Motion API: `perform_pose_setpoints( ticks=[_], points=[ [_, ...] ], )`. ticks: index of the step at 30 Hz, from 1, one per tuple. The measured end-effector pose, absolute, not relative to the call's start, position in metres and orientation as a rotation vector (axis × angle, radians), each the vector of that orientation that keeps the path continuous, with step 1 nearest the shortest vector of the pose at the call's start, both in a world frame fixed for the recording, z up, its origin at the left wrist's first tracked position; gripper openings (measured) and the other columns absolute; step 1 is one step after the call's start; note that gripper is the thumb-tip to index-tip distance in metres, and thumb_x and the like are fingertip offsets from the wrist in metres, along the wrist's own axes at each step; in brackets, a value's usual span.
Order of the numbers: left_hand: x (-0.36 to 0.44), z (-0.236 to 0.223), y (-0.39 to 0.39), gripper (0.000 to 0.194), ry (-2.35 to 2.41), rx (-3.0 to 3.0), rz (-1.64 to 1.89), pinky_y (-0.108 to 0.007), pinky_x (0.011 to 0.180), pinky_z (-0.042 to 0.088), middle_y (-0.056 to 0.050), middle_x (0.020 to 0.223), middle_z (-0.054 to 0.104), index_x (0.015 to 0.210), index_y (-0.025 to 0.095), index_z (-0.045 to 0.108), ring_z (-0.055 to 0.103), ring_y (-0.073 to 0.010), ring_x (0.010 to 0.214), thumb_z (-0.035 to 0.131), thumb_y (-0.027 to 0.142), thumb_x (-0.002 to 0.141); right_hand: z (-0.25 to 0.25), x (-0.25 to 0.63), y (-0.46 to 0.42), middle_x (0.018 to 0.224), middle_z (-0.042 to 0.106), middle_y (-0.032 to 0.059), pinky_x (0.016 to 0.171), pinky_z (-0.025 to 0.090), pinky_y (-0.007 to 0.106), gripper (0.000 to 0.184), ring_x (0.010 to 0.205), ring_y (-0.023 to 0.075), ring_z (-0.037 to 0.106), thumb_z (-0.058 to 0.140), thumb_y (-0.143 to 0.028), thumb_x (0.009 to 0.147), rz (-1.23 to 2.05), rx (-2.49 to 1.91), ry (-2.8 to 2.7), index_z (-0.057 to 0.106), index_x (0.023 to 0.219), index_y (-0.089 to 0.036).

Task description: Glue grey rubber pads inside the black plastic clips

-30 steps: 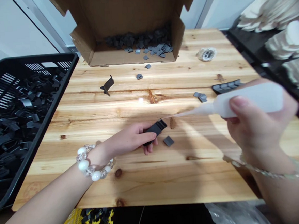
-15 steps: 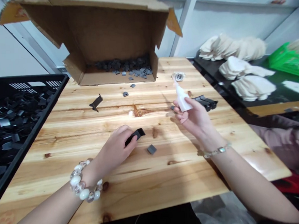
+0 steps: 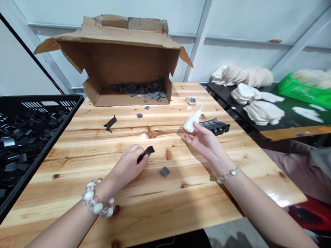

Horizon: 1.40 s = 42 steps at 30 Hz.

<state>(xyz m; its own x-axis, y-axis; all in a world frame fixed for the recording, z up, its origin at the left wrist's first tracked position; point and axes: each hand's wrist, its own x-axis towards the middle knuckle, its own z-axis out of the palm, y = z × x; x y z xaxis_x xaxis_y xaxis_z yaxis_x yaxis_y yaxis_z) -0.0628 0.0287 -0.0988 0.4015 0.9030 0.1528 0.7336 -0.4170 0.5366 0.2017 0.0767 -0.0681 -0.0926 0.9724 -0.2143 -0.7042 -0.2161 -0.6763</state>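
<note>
My left hand (image 3: 128, 166) rests on the wooden table (image 3: 159, 200) and grips a black plastic clip (image 3: 145, 153), its end poking out to the right. My right hand (image 3: 202, 140) is raised above the table and holds a small white squeeze bottle (image 3: 192, 121) with its nozzle pointing up and to the right. A small grey square pad (image 3: 165, 171) lies on the table just right of my left hand.
An open cardboard box (image 3: 122, 66) with several grey pads stands at the table's far side. A black crate (image 3: 16, 142) of black clips sits on the left. A row of finished clips (image 3: 215, 125), a loose clip (image 3: 110, 123) and a tape roll (image 3: 191, 100) lie on the table.
My right hand pulled the bottle away from the clip, moved it back to the right and turned its nozzle upward. The view tilted up. My left hand kept hold of the clip.
</note>
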Motion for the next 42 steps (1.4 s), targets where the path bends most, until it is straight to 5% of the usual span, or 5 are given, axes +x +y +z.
perform_pose_setpoints(
  ticks=[12,18,25,34,42],
  points=[
    [-0.062,-0.097,0.028,0.026,1.457,2.262,0.464,-0.04,0.082,0.04,-0.006,0.09,0.054,0.082,0.018,0.053,0.051,-0.0228,0.089,0.036,0.034,0.093,0.0,0.194,0.075,0.08,0.064,-0.004,0.071,0.048,0.023,0.022,0.077,0.0097,0.059,0.083,-0.022,0.061,1.129,-0.763,-1.03,0.064,0.074,-0.022],
    [-0.064,-0.106,0.028,0.029,1.448,2.25,0.504,-0.038,0.076,0.038,-0.004,0.085,0.053,0.08,0.019,0.051,0.05,-0.0218,0.083,0.034,0.038,0.095,0.091,0.18,0.074,0.105,0.065,-0.0012,0.092,0.047,0.035,0.019,0.114,0.0196,0.056,0.071,-0.035,0.075,0.779,-0.599,-1.339,0.062,0.09,-0.027],
    [-0.063,-0.11,0.029,0.026,1.5,2.202,0.478,-0.039,0.081,0.037,-0.004,0.089,0.056,0.081,0.021,0.053,0.053,-0.0225,0.09,0.036,0.036,0.094,0.11,0.167,0.062,0.118,0.061,0.0018,0.097,0.046,0.039,0.033,0.123,0.0239,0.051,0.06,-0.05,0.083,0.471,-0.548,-1.374,0.059,0.108,-0.029],
    [-0.064,-0.111,0.029,0.027,1.528,2.209,0.471,-0.041,0.085,0.035,-0.003,0.089,0.057,0.082,0.021,0.054,0.054,-0.0226,0.091,0.036,0.038,0.094,0.106,0.17,0.062,0.115,0.061,0.0033,0.102,0.043,0.043,0.037,0.121,0.0256,0.052,0.061,-0.052,0.081,0.526,-0.555,-1.28,0.059,0.108,-0.026],
    [-0.06,-0.104,0.029,0.028,1.554,2.202,0.501,-0.039,0.082,0.036,-0.004,0.087,0.06,0.08,0.021,0.058,0.057,-0.0224,0.088,0.038,0.037,0.093,0.105,0.172,0.056,0.117,0.062,-0.0001,0.099,0.044,0.04,0.02,0.122,0.022,0.052,0.064,-0.039,0.079,0.759,-0.479,-1.158,0.063,0.094,-0.026]
  ],
)
